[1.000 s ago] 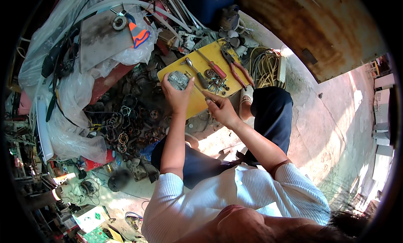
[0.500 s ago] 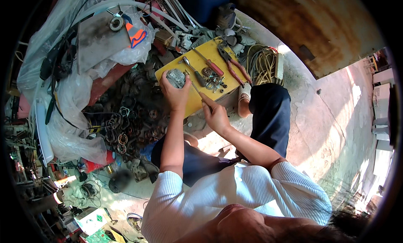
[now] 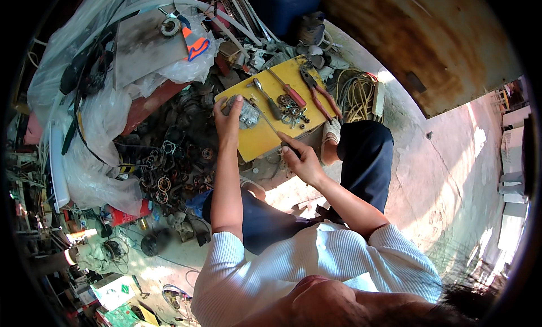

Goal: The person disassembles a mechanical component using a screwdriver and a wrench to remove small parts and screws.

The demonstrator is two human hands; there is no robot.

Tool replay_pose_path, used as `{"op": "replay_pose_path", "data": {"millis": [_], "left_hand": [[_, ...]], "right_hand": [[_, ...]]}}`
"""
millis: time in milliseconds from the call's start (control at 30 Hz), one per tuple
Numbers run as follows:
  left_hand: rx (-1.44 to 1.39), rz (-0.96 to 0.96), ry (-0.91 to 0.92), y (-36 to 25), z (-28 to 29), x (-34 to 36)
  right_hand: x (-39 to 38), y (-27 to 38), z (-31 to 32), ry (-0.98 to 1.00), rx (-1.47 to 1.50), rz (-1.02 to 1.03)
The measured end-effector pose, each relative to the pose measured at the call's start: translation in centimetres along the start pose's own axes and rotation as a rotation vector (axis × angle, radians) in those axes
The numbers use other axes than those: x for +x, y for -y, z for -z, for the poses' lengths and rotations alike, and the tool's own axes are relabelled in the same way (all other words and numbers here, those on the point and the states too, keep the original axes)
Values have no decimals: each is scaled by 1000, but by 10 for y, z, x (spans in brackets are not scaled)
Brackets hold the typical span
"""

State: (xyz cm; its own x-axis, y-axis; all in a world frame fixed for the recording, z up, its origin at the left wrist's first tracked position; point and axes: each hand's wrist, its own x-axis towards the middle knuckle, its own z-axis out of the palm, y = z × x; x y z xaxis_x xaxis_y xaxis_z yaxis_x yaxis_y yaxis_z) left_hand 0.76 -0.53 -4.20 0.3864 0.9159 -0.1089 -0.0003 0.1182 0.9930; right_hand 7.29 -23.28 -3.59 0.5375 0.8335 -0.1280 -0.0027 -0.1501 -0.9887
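My left hand (image 3: 227, 121) grips a grey cast metal part (image 3: 247, 117) at the left of a yellow board (image 3: 254, 146), thumb over its top. My right hand (image 3: 300, 160) is closed on the handle of a long thin-shafted tool (image 3: 272, 123), probably a screwdriver, whose shaft points up-left toward the part; whether the tip touches it I cannot tell. On the board lie a ratchet with a dark green handle (image 3: 272, 105), a red-handled screwdriver (image 3: 291, 93), large pliers with red handles (image 3: 320, 92) and several small rings and nuts (image 3: 291, 109).
Dark metal parts (image 3: 164, 174) are piled left of the board, beside plastic sheeting (image 3: 96, 135) and a grey plate (image 3: 141, 50). Coiled cable (image 3: 355, 98) lies right of the board. A rusty panel (image 3: 412, 39) is at upper right. My bent knee (image 3: 367, 138) rises beside my right hand.
My left thumb has moved from the right side of the metal part onto its top left. My right hand, with the tool, has shifted slightly right and down. The whole view has shifted slightly.
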Motion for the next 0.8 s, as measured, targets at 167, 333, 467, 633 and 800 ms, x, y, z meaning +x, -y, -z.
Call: {"op": "replay_pose_path", "data": {"millis": [167, 333, 467, 633, 800], "left_hand": [[-146, 230, 104, -7, 4, -5], [50, 177, 288, 4, 7, -5], [203, 14, 295, 0, -2, -14], [530, -195, 196, 2, 17, 13], [459, 0, 161, 3, 17, 26]], "right_hand": [[-2, 5, 8, 45, 111, -82], [0, 12, 14, 86, 187, -190], [9, 15, 19, 96, 243, -247], [10, 27, 17, 108, 270, -228], [4, 26, 13, 59, 266, -196]]}}
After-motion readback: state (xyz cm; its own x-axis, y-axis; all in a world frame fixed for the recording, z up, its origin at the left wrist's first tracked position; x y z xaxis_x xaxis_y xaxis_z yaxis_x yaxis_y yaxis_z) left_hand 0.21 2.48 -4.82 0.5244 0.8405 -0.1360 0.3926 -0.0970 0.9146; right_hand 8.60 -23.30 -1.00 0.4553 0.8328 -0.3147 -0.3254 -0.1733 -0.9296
